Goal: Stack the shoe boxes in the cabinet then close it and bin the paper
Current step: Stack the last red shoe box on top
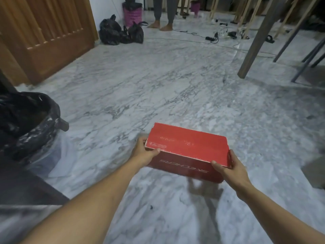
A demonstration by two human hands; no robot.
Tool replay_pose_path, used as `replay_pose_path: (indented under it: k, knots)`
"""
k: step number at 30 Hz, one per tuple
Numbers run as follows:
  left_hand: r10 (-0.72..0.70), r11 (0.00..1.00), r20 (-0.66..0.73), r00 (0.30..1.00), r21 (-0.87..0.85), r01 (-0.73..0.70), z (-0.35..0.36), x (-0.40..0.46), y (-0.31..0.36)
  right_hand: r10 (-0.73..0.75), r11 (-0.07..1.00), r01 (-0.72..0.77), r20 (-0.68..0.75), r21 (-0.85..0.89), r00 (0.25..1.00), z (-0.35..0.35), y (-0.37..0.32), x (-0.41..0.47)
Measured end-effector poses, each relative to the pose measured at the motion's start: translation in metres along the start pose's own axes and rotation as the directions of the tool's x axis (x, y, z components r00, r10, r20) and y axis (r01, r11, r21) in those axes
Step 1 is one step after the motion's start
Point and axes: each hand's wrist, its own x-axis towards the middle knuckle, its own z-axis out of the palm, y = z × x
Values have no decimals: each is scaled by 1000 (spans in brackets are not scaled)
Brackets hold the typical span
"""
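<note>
1. Gripping noted: left hand (143, 152) clamps the near-left corner of the red box (187, 151), thumb on top, fingers down the end wall; right hand (232, 166) clamps the near-right corner likewise. Box is held in the air above the marble floor (158, 88), lid side up, tilted a little, logo side facing the person.
2. Risk: hold is at the two near corners only, far end unsupported. If lid is loose, judged it could lift or box could tip fwd & drop; contents unknown.
3. Risk: bin (26, 120) w/ black liner sits near on the left; a wide swing left could clip its rim.
4. Risk: cables (211, 38) & small items lie on floor far ahead-right; trip hazard if walking that way.
5. Edges: dark ledge at near left, wooden door (52, 37) beyond it, table legs (255, 46) at right.
6. Room: floor ahead is open betw. door & legs. A person (163, 14) stands far back, well apart. Cabinet interior not identifiable in view; no paper seen.
</note>
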Motion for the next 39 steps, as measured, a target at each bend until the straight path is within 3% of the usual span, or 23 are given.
replay_pose_path:
  k: [6,22,30,39]
  knots:
    - [64,996,-14,998,58,-63,-52,-78,7,-27,1000,28,90,-6,996,-12,-33,-50]
    - [216,974,-261,941,128,-188,-170,-311,107,-227,972,216,146,90,963,-85,-165,-243]
    - [238,969,-404,883,161,-188,-236,-438,134,-374,927,354,231,125,898,-101,-232,-344]
    - [207,977,-616,760,173,-125,-332,-558,154,-532,847,492,359,202,767,-57,-316,-427]
